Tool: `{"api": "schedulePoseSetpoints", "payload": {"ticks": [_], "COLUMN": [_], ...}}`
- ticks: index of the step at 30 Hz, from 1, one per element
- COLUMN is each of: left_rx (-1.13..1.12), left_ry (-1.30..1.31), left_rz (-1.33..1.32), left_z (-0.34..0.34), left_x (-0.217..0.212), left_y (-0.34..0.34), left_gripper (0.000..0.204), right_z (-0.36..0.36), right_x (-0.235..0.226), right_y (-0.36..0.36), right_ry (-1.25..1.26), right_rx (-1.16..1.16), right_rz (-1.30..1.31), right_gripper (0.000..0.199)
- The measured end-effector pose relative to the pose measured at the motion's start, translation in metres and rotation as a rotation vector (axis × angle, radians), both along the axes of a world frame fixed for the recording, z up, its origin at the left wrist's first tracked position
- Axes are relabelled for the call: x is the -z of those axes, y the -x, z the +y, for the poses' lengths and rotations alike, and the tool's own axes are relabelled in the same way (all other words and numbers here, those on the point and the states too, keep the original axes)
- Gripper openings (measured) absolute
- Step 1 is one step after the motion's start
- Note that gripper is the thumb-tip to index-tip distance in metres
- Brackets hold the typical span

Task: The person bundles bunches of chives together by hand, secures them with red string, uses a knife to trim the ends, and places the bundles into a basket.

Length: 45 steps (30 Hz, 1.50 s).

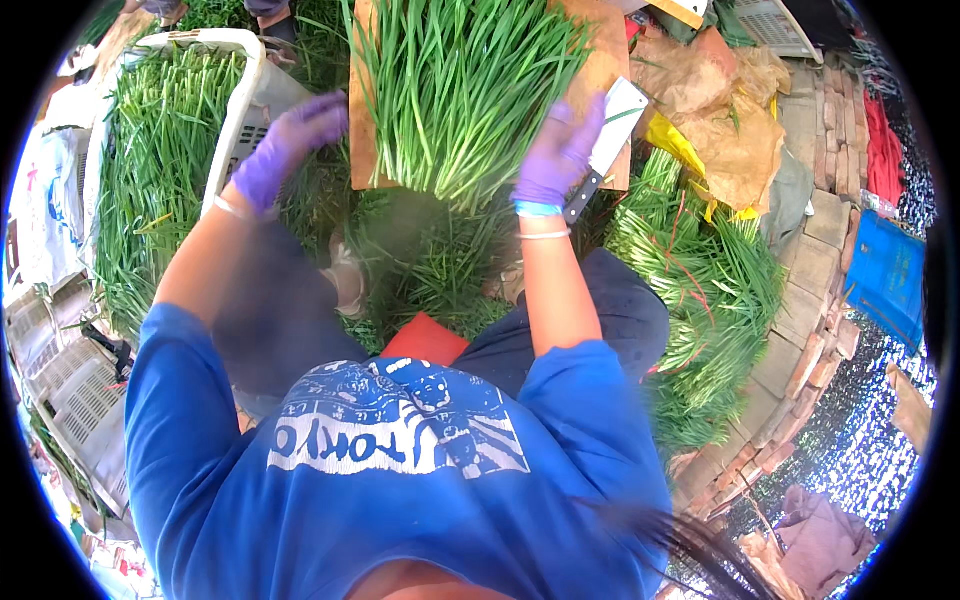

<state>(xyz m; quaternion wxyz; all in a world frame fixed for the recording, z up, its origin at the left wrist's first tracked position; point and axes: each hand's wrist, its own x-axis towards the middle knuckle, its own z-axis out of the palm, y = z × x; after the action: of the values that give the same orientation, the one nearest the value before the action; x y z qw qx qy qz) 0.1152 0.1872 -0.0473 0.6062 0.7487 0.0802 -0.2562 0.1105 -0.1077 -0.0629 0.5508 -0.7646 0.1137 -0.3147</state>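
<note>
A thick bunch of garlic chives [465, 95] lies on a wooden board [608, 50], its pale stem ends pointing toward me past the near edge. Both my hands wear purple gloves. My left hand [290, 150] is open, fingers stretched, by the board's left edge and a little apart from the bunch. My right hand [560, 155] is open at the bunch's right side; whether it touches the stems is hard to tell. Just right of it, a cleaver [617, 122] lies along the board's right side, its dark handle beside my wrist and partly covered.
A white plastic crate [238, 110] full of upright greens stands at left. Tied chives [690, 290] are heaped at right, beside brown and yellow sheeting [735, 110]. Loose leaves [430, 255] and a red object [425, 340] lie between my legs. Brick edging [800, 290] curves along the right.
</note>
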Motion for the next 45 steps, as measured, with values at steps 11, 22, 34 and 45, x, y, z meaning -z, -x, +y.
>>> {"api": "schedulePoseSetpoints", "payload": {"ticks": [11,22,34,45], "left_rx": [-0.206,-0.021,-0.224,-0.258], "left_ry": [-0.556,-0.492,0.127,-0.333], "left_rz": [-0.136,-0.143,0.237,0.299], "left_z": [-0.173,-0.172,-0.195,-0.19], "left_x": [0.034,0.083,0.027,-0.002], "left_y": [-0.031,0.007,0.045,0.063], "left_gripper": [0.106,0.07,0.068,0.076], "right_z": [0.046,0.034,-0.079,-0.272], "right_x": [0.025,0.057,-0.118,0.02], "right_y": [-0.03,-0.004,0.186,0.43], "right_ry": [-0.293,-0.105,-0.839,-0.566], "right_rx": [-0.099,-0.128,-0.422,0.673], "right_rz": [0.656,0.758,-0.098,0.224], "right_gripper": [0.052,0.036,0.055,0.031]}}
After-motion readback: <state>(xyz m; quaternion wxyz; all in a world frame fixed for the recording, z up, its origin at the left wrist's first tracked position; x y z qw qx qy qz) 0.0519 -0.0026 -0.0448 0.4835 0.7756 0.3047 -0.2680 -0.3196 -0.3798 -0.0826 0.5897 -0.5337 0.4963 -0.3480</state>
